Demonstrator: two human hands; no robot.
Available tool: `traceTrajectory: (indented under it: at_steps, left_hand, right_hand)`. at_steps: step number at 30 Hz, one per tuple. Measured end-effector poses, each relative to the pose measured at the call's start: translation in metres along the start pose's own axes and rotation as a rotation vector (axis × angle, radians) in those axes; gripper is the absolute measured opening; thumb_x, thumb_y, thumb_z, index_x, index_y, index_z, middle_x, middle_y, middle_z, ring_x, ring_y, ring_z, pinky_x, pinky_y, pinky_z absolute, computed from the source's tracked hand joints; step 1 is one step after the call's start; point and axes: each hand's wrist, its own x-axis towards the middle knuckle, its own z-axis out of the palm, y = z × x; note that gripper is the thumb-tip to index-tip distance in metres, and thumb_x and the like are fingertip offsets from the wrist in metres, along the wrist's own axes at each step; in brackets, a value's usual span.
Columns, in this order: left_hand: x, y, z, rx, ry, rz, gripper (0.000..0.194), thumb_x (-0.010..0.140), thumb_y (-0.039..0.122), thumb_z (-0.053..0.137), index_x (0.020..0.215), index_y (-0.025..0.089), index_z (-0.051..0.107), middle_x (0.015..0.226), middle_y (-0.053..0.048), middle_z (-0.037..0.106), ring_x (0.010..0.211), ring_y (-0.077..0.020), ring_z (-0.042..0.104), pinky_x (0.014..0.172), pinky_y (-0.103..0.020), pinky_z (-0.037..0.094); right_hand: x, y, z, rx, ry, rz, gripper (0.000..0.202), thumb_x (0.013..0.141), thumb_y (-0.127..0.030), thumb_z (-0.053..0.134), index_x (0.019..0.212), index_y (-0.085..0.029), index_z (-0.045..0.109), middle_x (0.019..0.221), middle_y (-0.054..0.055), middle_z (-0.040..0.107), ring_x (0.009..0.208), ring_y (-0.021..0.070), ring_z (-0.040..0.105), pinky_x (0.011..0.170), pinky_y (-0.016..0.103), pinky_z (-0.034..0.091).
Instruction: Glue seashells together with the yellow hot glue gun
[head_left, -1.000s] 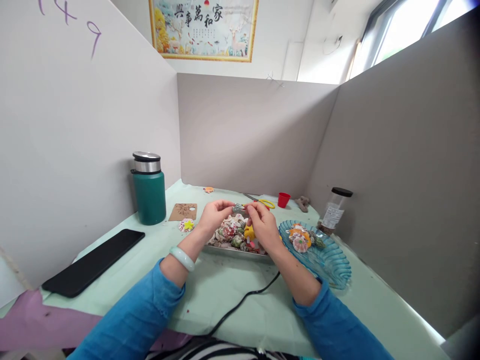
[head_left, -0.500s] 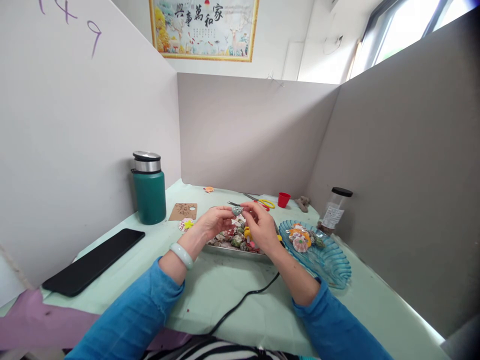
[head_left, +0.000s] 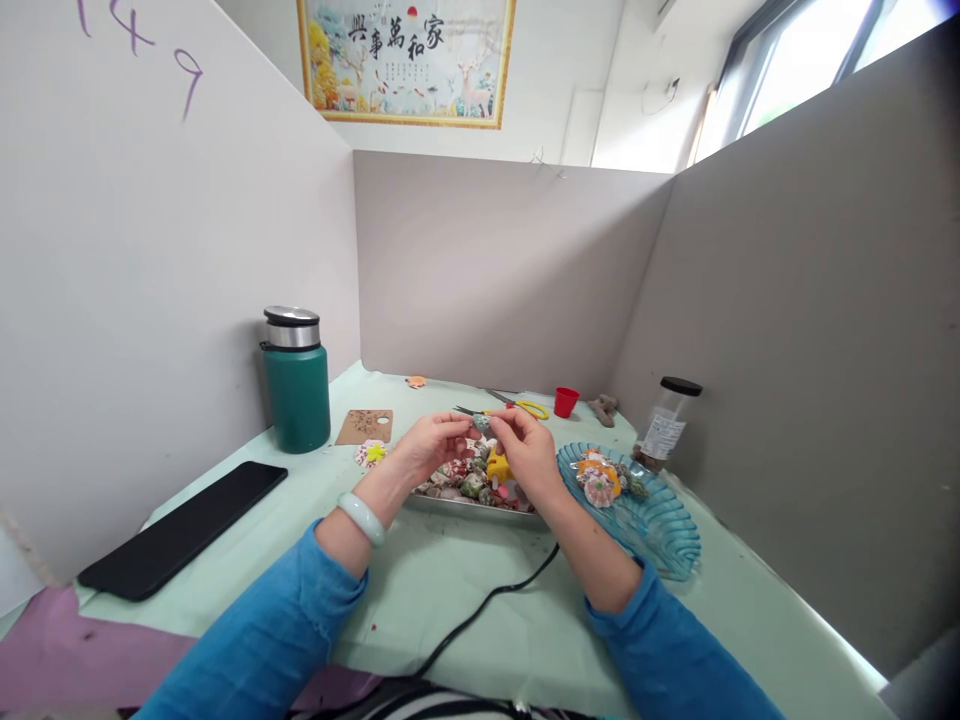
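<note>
A small grey-green shell [head_left: 481, 425] is pinched between the fingertips of my left hand [head_left: 435, 445] and my right hand [head_left: 525, 450], above a metal tray [head_left: 472, 507]. Shells and small colourful pieces fill the tray. A yellow object [head_left: 498, 467] shows in it beside my right fingers; my hand hides part of it. To the right, a blue scalloped plate [head_left: 660, 530] bears a pink shell [head_left: 599, 489] and orange pieces. Scissors with yellow handles [head_left: 531, 409] lie behind my right hand.
A green bottle [head_left: 297, 398] and a black phone [head_left: 187, 525] are on the left, near a brown card [head_left: 365, 427] and a flower piece [head_left: 370, 454]. Behind stands a red cup [head_left: 565, 402]. A lidded jar [head_left: 666, 425] is at right. A black cable [head_left: 487, 602] crosses in front.
The shell has turned slightly and moved a little to the right between my fingertips. More of the yellow object in the tray shows. The whole view has shifted slightly.
</note>
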Motion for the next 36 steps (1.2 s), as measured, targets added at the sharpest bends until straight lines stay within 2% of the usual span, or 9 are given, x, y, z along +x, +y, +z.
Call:
traceTrajectory:
  at_steps: [4,7,17,20,26,36]
  left_hand:
    - [0.0,-0.002,0.002,0.235,0.111,0.16,0.022,0.063,0.026,0.076,0.078,0.014,0.067,0.077,-0.005,0.068,0.065,-0.0111,0.056,0.062,-0.024,0.042]
    - [0.001,-0.003,0.004,0.37,0.167,0.229,0.021,0.063,0.028,0.076,0.077,0.014,0.067,0.075,-0.004,0.067,0.066,-0.0122,0.056,0.061,-0.024,0.04]
    - [0.003,-0.003,0.006,0.507,0.217,0.336,0.02,0.066,0.032,0.069,0.074,0.014,0.063,0.071,-0.002,0.062,0.065,-0.0122,0.053,0.059,-0.025,0.04]
    - [0.004,-0.005,0.004,0.502,0.213,0.315,0.02,0.066,0.031,0.069,0.074,0.014,0.062,0.069,-0.002,0.061,0.063,-0.0116,0.052,0.056,-0.024,0.039]
    - [0.005,-0.005,0.001,0.405,0.188,0.252,0.022,0.067,0.032,0.07,0.076,0.014,0.062,0.072,-0.002,0.063,0.061,-0.01,0.051,0.057,-0.024,0.039]
    - [0.006,-0.008,-0.002,0.363,0.164,0.234,0.023,0.065,0.031,0.072,0.076,0.014,0.061,0.068,0.0,0.059,0.058,-0.0084,0.049,0.053,-0.022,0.037]
  right_hand:
    - [0.001,-0.001,-0.001,0.021,0.051,0.068,0.027,0.076,-0.045,0.06,0.08,-0.019,0.064,0.058,-0.002,0.057,0.05,0.0131,0.049,0.05,0.026,0.04]
    - [0.001,0.001,-0.001,0.045,0.051,0.124,0.028,0.075,-0.046,0.061,0.078,-0.018,0.063,0.052,-0.003,0.053,0.047,0.0121,0.046,0.048,0.024,0.038]
    - [0.002,0.005,0.0,0.086,-0.015,0.194,0.032,0.073,-0.049,0.062,0.075,-0.018,0.06,0.05,-0.004,0.052,0.044,0.0107,0.043,0.044,0.023,0.034]
    - [0.003,0.007,0.0,0.04,-0.014,0.169,0.032,0.075,-0.05,0.061,0.076,-0.018,0.06,0.051,-0.003,0.053,0.045,0.0116,0.045,0.045,0.024,0.036]
    - [0.001,0.009,0.0,-0.14,0.006,-0.008,0.029,0.08,-0.047,0.058,0.079,-0.018,0.063,0.063,0.001,0.061,0.056,0.0143,0.053,0.056,0.026,0.042]
    - [0.001,0.009,0.0,-0.154,-0.013,0.006,0.029,0.081,-0.045,0.056,0.08,-0.018,0.063,0.06,0.0,0.059,0.054,0.0144,0.054,0.056,0.026,0.041]
